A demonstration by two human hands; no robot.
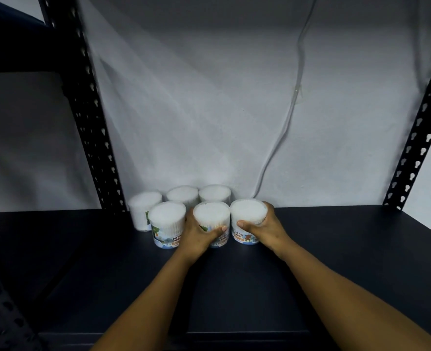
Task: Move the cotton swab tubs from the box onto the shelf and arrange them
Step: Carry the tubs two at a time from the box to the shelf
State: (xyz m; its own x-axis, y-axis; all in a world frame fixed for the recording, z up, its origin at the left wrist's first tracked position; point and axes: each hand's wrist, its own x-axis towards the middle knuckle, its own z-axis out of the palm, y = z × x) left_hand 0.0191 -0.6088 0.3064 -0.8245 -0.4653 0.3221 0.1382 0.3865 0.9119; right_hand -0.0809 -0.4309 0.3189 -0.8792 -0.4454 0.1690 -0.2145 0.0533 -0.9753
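**Head view: six tubs on shelf, both hands gripping front-row tubs**

Head camera is looking down onto a dark shelf [336, 249] backed by a pale wall [196, 110]. Six cotton swab tubs are standing upright in two rows of three near the back of the shelf, left of centre.

Back row: left tub [143, 210], middle tub [182, 195], right tub [214, 193]. The back left tub is sitting slightly forward of the other two.

Front row: front left tub [166, 224], front middle tub [211, 216], front right tub [247, 219]. All three are touching or nearly touching their neighbours.

Left hand [199, 234] is gripping the front middle tub, fingers closed round its left side, thumb lying across the printed label. Right hand [267, 229] is gripping the front right tub, fingers wrapping behind its right side, thumb pressing on the front just under the rim. Both tubs appear to be resting on the shelf surface.

Black perforated uprights are framing the bay: one at left [92, 138], one at right [419, 138]. A thin cable [285, 122] is hanging down the wall.
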